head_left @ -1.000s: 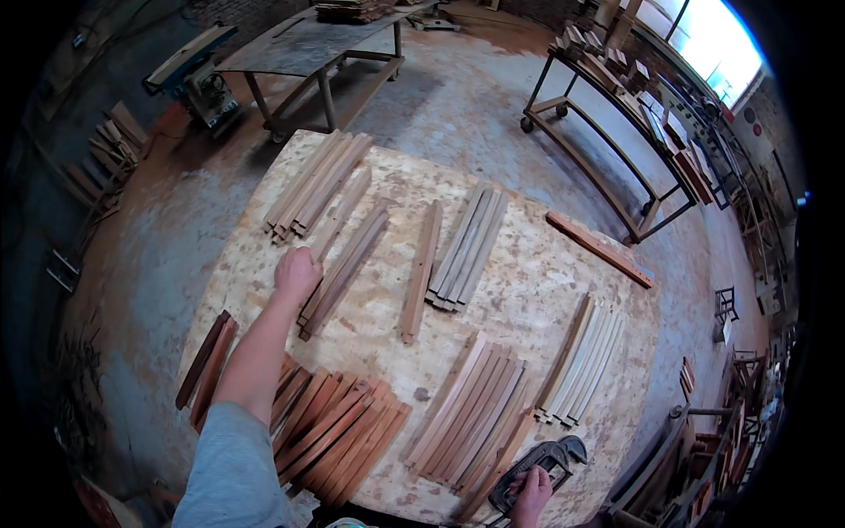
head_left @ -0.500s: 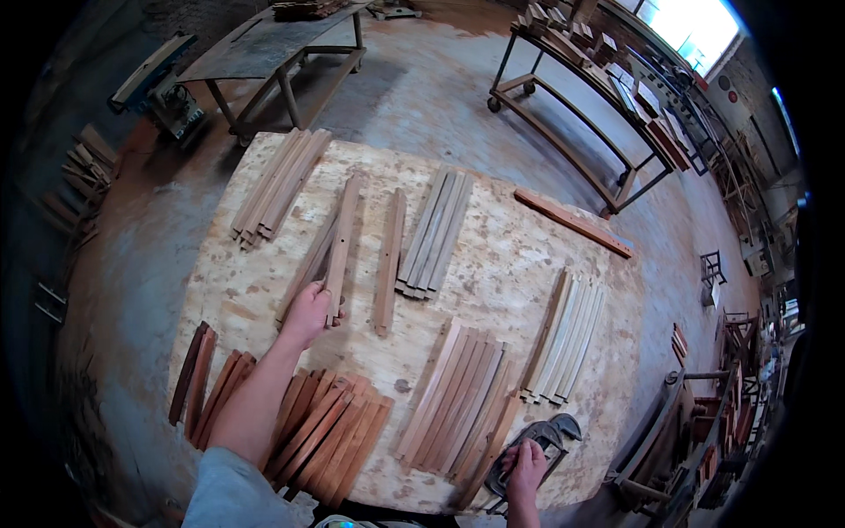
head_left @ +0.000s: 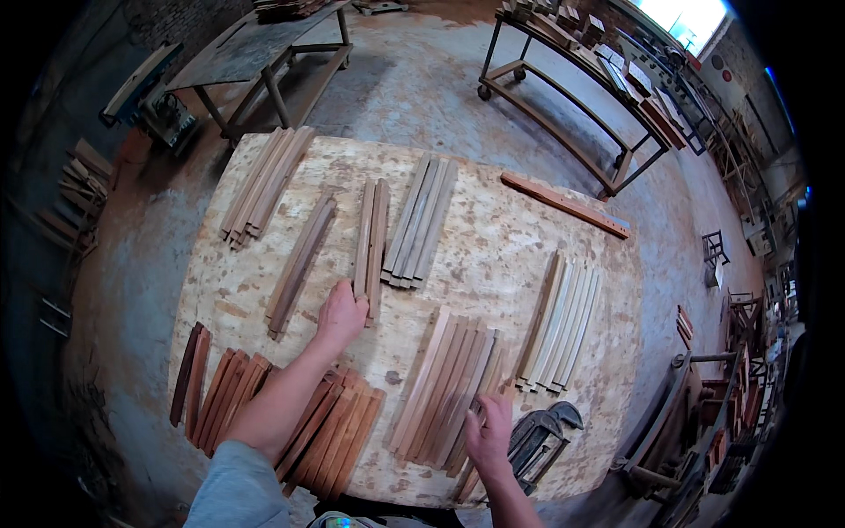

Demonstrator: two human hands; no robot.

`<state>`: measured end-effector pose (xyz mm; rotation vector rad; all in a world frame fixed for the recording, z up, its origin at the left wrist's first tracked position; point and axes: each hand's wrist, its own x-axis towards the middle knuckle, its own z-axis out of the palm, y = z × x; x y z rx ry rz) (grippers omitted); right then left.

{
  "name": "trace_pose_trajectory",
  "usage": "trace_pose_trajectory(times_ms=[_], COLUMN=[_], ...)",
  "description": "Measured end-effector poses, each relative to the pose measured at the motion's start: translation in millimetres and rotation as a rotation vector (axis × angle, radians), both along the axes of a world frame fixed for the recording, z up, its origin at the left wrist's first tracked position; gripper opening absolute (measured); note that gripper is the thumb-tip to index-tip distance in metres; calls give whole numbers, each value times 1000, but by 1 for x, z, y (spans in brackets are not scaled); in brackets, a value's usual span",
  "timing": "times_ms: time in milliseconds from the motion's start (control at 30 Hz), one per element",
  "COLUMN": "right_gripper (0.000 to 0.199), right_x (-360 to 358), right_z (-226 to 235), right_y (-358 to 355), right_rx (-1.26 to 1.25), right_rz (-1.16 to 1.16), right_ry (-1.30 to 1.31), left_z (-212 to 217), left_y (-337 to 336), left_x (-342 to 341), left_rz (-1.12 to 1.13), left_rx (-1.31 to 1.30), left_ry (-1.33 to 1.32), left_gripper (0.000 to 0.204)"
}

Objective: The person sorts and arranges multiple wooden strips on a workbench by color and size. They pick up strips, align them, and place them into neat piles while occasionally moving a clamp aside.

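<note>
My left hand (head_left: 343, 312) is closed round the near end of a light brown wooden strip (head_left: 363, 233). That strip lies alongside another strip (head_left: 379, 246), just left of a greyish bundle of strips (head_left: 421, 220). My right hand (head_left: 489, 431) has its fingers curled over a narrow strip (head_left: 468, 487) at the right edge of a pale pinkish row of strips (head_left: 444, 387). Part of that strip is hidden under the hand. Close to the right hand's right side lies a dark metal clamp (head_left: 539, 440). A pair of strips (head_left: 301, 264) rests left of my left hand.
Everything lies on a blotched plywood tabletop (head_left: 493, 255). Reddish strips (head_left: 343, 431) fill its near left, under my left forearm. Other bundles (head_left: 268, 185) (head_left: 562, 326) lie far left and right. A reddish bar (head_left: 563, 204) lies near the far edge. Beyond stand a metal table (head_left: 255, 53) and a wheeled rack (head_left: 563, 106).
My left hand has moved right, bringing its strip beside the single one near the greyish bundle. My right hand has left the clamp and shifted left onto the narrow strip.
</note>
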<state>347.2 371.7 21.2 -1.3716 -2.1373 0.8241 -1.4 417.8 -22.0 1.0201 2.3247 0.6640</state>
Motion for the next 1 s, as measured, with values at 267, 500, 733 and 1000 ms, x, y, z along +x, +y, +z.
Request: trace_pose_trajectory(times_ms=[267,500,733,1000], right_gripper=[58,65,65,66], right_x=[-62,-67,-74,-73], right_z=[-19,-39,-31,-34], right_y=[18,11,11,10], right_rx=[59,93,51,56], right_rz=[141,167,171,167], right_ry=[-181,-303,-357,-359], left_z=[11,11,1,39], left_y=[7,11,7,-6], left_x=[21,6,0,-24], left_rz=[-68,-105,-158,-176], left_rx=[-32,-137,-154,-142], left_ry=[228,198,332,338], left_gripper=[47,57,67,62])
